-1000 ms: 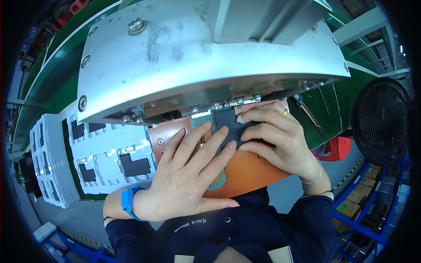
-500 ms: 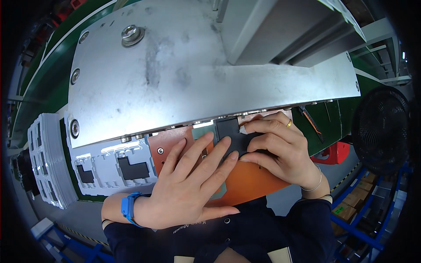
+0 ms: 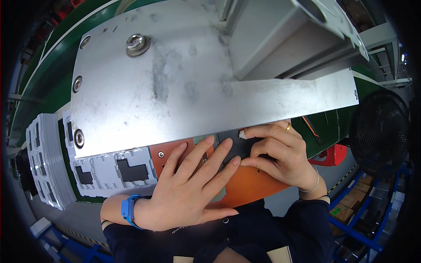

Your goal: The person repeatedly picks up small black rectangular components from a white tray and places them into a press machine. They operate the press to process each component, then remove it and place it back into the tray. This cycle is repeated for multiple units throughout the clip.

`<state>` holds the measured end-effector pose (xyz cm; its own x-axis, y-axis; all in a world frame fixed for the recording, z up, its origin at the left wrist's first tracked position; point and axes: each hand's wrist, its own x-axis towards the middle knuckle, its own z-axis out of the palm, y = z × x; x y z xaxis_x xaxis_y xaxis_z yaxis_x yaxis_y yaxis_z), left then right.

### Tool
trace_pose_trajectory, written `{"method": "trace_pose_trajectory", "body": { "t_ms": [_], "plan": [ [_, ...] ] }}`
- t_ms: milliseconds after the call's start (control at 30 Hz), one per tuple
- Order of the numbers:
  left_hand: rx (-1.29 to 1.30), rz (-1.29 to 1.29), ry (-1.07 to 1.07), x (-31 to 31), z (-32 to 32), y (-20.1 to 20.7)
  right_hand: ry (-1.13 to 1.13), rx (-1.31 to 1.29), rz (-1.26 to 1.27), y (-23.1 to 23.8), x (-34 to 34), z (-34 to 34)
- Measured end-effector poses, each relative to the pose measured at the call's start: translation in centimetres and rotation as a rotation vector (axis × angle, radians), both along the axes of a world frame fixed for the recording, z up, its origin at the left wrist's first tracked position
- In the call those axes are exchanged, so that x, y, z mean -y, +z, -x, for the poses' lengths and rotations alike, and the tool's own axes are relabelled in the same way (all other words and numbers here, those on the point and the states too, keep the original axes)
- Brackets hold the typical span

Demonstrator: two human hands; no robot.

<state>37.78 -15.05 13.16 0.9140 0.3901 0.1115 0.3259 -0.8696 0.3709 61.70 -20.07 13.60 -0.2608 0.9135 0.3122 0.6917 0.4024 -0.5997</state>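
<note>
A flat black piece (image 3: 228, 140) lies beneath the front edge of a large silver metal plate, on a copper-coloured fixture (image 3: 169, 148). My left hand (image 3: 186, 188) is open and lies palm down, its fingers spread across the fixture and their tips at the black piece's left part. My right hand (image 3: 278, 153) is closed, with curled fingers and the thumb at the black piece's right side. A small white bit (image 3: 242, 134) shows at its index fingertip; whether tape or a finger cover I cannot tell. An orange panel (image 3: 254, 186) curves out below both hands.
The silver metal plate (image 3: 184, 87) with bolts overhangs the work, carrying a grey upright profile (image 3: 280, 44). On the left are a white tray (image 3: 105, 171) holding black cut pieces and a tray stack (image 3: 46, 162). A tweezers-like tool (image 3: 311, 129), red container (image 3: 330, 155) and black fan (image 3: 379, 133) are right.
The metal plate's front edge sits lower in the picture and hides more of the black piece. Both hands keep nearly the same places, the right one still curled at the piece.
</note>
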Motion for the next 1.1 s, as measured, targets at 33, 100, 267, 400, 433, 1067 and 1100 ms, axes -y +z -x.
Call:
{"method": "trace_pose_trajectory", "body": {
  "t_ms": [33,100,267,400,433,1067,1100],
  "plan": [
    [0.001,0.003,-0.003,-0.04,-0.01,0.00,-0.003,0.002,-0.001,0.02,0.01,0.01],
    [0.004,0.008,-0.007,-0.09,-0.01,-0.06,-0.010,0.010,-0.005,0.02,0.06,0.05],
    [0.005,0.020,0.001,0.03,-0.01,-0.04,-0.028,0.022,-0.014,0.16,0.16,0.30],
    [0.008,0.014,0.007,0.09,-0.04,-0.05,-0.026,0.006,-0.005,0.20,0.11,0.25],
    [0.011,0.016,0.005,0.06,-0.03,-0.07,-0.027,0.004,-0.004,0.16,0.12,0.21],
    [0.046,-0.004,0.046,0.19,-0.37,0.19,-0.017,-0.037,0.014,0.07,0.08,0.11],
    [0.053,-0.001,0.047,0.18,-0.40,0.20,-0.022,-0.040,0.016,0.04,0.13,0.13]
  ]
}}
